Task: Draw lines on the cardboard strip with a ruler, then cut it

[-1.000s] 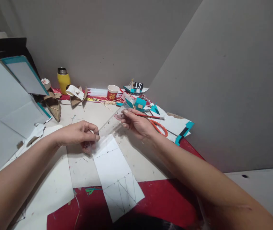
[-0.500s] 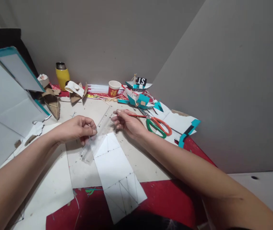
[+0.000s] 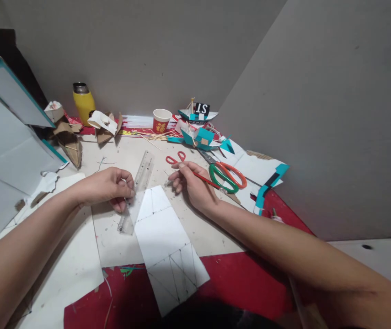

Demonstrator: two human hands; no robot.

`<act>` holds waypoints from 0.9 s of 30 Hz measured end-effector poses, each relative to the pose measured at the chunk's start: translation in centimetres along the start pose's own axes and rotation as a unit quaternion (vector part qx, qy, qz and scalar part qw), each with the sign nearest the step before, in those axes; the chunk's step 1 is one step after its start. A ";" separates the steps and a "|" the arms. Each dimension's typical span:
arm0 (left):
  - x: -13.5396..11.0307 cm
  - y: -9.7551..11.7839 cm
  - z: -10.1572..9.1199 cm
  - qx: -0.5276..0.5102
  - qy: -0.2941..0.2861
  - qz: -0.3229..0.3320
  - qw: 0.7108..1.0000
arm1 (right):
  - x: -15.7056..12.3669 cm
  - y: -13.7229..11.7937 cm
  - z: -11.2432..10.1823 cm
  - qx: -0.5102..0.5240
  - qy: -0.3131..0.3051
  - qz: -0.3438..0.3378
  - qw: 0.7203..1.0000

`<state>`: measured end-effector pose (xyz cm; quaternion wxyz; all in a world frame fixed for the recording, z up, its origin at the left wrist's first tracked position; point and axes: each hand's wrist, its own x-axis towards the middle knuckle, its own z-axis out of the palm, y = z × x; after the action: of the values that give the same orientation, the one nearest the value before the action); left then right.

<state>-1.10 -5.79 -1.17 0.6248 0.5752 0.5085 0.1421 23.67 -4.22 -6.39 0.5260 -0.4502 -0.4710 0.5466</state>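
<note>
My left hand [image 3: 115, 188] pinches the edge of a clear ruler [image 3: 143, 170] between thumb and fingers. The ruler slants away from me, its lower end beside a white card strip [image 3: 164, 228] marked with pencil lines and dots. In my right hand [image 3: 191, 180] is a red and black pencil [image 3: 209, 182], lying across the fingers with its back end toward the large scissors. Those scissors [image 3: 227, 177] have one green and one orange handle. Just beyond my right fingertips are the red handles of small scissors [image 3: 175, 158]; their blades are hidden.
Along the back stand a yellow bottle [image 3: 83, 105], a red paper cup [image 3: 162, 121], thin sticks and paper boats [image 3: 198, 136]. Cardboard pieces [image 3: 104, 127] lie at left near a large white folded board [image 3: 6, 137]. Card scraps [image 3: 260, 171] lie at right on the red table [image 3: 236, 283].
The ruler has turned to stand steeper in view, clear of my right hand. My right hand has moved slightly right and the pencil tilts more. The small red scissors handles have come into sight.
</note>
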 end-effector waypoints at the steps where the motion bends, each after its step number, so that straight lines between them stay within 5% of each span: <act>1: 0.0 0.0 0.1 0.002 0.001 -0.003 1.000 | -0.1 0.2 0.0 -0.001 -0.004 -0.004 1.000; 27: 0.9 -0.4 0.7 -0.037 0.035 -0.022 0.998 | -0.1 0.8 0.1 -0.012 -0.020 0.009 1.000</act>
<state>-0.30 -5.67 -2.08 0.6309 0.5349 0.5367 0.1669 23.45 -4.28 -7.21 0.5065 -0.4496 -0.4836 0.5545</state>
